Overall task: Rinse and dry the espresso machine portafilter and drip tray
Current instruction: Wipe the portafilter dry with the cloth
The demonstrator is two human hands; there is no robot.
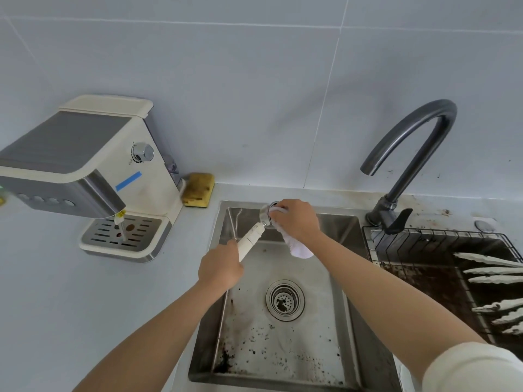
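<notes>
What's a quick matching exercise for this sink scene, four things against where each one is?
Things:
1 portafilter
2 white cloth
3 sponge
4 drip tray

Places:
A on the counter beside the espresso machine
B held by the left hand
C seated at that machine's base
D gripped by the right hand

Pairs: 1-B, 2-D, 3-A, 4-C

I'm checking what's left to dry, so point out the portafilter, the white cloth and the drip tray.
portafilter (250, 240), head view, on its white handle.
white cloth (300, 249), head view, on its loose hanging end.
drip tray (145, 230), head view, on its slotted metal grate.
</notes>
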